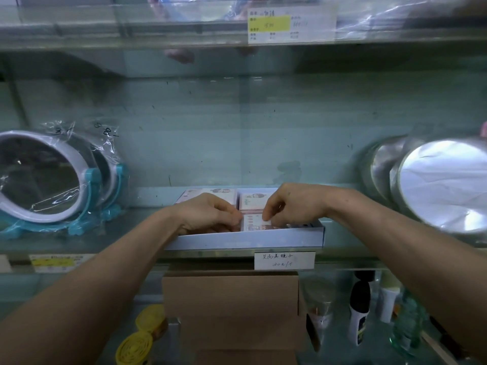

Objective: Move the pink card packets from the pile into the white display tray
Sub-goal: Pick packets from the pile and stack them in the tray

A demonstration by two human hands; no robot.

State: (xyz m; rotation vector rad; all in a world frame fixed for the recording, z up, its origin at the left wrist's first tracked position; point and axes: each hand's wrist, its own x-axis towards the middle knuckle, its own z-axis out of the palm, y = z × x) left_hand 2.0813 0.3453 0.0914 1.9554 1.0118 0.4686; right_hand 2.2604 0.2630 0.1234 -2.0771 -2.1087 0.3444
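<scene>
Card packets (pixel 254 224) pink-white, small printed figures. Display tray (pixel 245 241) white. Left mirror (pixel 39 177): white rim, teal stand. Right mirrors (pixel 442 183) silver. Near box (pixel 232 293) brown cardboard. Near-left rolls (pixel 137 346) yellow. Shelf label (pixel 284 260) white, black handwriting. Far label (pixel 290 23) white, yellow patch.

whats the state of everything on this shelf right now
white display tray, on the shelf, partly filled
back pink packets, lying flat in the tray
front pink packet, in the tray, held by both hands
left hand, grips its left edge
right hand, pinches its right edge
left mirror, upright, plastic-wrapped
</scene>
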